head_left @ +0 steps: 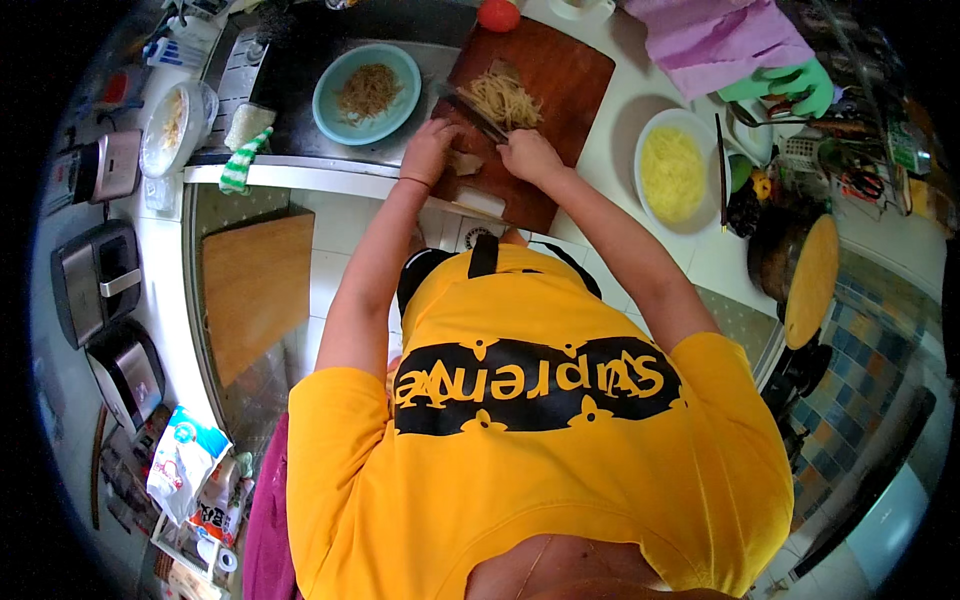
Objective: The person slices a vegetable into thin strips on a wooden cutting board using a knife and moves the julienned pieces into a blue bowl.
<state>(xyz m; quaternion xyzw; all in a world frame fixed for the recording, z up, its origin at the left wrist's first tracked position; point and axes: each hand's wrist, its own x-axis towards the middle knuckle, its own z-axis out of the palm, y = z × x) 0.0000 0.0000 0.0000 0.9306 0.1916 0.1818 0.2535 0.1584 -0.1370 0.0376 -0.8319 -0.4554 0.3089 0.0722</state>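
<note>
Right hand [530, 156] is gripping a knife [478, 114], seemingly slicing; left hand [428, 152], grip not discernible; next cut is needing steadying.

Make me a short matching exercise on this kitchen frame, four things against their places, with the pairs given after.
1. Knife
2. Turquoise bowl
3. Bowl of yellow shreds
4. Red round item

A. Right of the cutting board
B. At the board's far edge
C. In the right hand
D. Left of the board

Pairs: 1-C, 2-D, 3-A, 4-B
</note>
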